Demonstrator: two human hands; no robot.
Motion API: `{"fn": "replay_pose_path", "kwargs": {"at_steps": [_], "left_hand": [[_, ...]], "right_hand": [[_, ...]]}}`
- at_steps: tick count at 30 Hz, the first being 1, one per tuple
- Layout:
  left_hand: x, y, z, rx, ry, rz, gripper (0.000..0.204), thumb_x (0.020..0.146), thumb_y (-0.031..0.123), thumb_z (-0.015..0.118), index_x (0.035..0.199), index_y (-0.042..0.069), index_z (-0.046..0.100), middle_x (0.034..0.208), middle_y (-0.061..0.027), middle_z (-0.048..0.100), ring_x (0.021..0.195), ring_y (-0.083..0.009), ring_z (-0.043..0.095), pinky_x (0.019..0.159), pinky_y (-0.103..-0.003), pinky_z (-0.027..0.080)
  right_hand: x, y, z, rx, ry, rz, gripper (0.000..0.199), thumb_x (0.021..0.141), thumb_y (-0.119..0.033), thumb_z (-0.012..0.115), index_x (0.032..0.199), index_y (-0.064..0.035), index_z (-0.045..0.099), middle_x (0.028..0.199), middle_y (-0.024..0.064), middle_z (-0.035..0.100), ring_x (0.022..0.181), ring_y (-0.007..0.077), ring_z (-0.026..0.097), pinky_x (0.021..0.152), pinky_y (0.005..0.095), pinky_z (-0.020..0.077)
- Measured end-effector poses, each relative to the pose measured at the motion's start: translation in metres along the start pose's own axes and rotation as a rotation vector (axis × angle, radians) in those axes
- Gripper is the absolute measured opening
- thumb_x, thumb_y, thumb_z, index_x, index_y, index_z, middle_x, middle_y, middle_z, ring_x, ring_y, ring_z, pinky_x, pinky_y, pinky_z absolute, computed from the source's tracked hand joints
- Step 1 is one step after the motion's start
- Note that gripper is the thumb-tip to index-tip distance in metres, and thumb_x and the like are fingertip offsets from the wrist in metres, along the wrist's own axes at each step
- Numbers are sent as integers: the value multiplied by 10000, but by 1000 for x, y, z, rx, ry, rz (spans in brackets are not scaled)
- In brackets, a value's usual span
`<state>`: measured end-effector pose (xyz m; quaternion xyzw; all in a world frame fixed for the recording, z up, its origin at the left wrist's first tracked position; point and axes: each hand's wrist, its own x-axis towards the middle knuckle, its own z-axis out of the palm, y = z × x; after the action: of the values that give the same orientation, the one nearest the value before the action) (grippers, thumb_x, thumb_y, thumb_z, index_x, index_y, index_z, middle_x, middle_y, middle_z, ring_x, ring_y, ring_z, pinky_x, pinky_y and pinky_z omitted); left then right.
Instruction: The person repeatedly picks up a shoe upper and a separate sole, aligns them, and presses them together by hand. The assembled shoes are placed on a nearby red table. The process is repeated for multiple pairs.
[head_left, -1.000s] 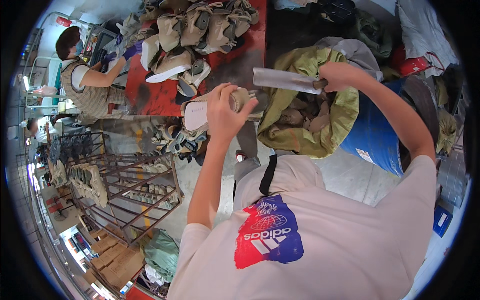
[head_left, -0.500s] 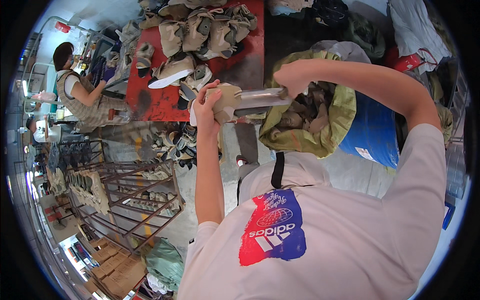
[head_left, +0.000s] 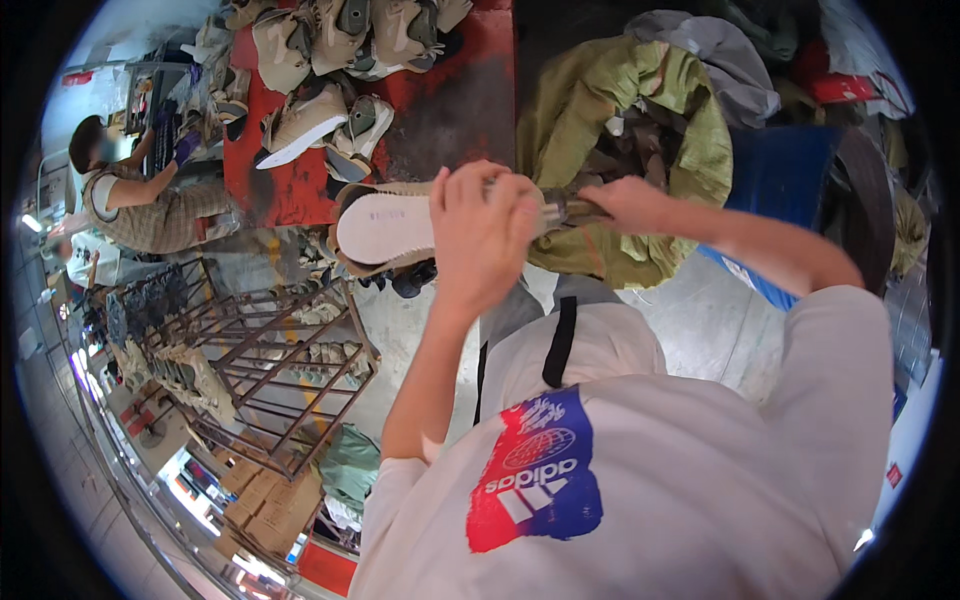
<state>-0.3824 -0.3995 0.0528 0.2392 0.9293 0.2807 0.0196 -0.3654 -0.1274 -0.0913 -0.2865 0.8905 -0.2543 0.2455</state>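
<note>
My left hand [head_left: 482,238] grips a beige shoe [head_left: 385,226] held sideways in front of my chest, its white sole facing up toward me. My right hand [head_left: 632,205] is closed around a grey metal rod [head_left: 562,208] whose end meets the shoe's heel end just behind my left fingers. Where the rod touches the shoe is hidden by my left hand. Both hands sit close together above the edge of a red table [head_left: 455,105].
Several beige shoes [head_left: 300,125] lie on the red table. An olive sack [head_left: 640,110] full of scraps leans on a blue barrel [head_left: 790,180] at right. A brown metal rack [head_left: 270,370] with shoes stands lower left. A seated co-worker [head_left: 135,200] works at far left.
My right hand brought the metal rod leftward from over the sack to the shoe. The shoe and my left hand came closer to my chest, and the sole now faces up.
</note>
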Motion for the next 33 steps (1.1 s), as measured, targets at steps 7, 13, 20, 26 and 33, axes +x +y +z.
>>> {"fn": "replay_pose_path", "kwargs": {"at_steps": [7,13,20,26,33], "left_hand": [[8,3,46,295,-29,70,242,918,345,629,1024,136,690,1112,-91,613,1148,-290,555,1100,-576,312],[39,19,51,289,-31,-84,464,912,497,615,854,59,760,912,-137,681,1068,-326,598,1121,-618,283],[22,19,70,379,-31,48,471,931,462,609,846,22,756,904,-158,698,1160,-372,611,1185,-638,221],[10,22,74,377,-135,103,372,910,370,653,815,21,740,887,-145,685,1168,-364,609,1167,-630,274],[9,14,82,414,-117,164,342,919,301,616,806,11,758,855,-141,687,1111,-371,600,1178,-623,275]], "right_hand": [[84,46,132,103,-35,41,604,832,-282,736,1383,-189,505,900,193,708,840,440,677,721,556,524],[91,65,162,253,134,118,524,837,-458,708,1254,-144,658,1125,213,715,1039,417,674,834,506,537],[80,9,226,575,282,439,512,831,-421,700,1242,-118,667,1150,222,707,1065,412,669,859,498,536],[62,-9,261,702,220,635,501,826,-390,693,1233,-96,674,1171,229,700,1087,407,664,879,491,536],[75,13,251,686,68,698,490,820,-353,685,1221,-71,683,1196,238,691,1113,401,659,903,483,535]]}}
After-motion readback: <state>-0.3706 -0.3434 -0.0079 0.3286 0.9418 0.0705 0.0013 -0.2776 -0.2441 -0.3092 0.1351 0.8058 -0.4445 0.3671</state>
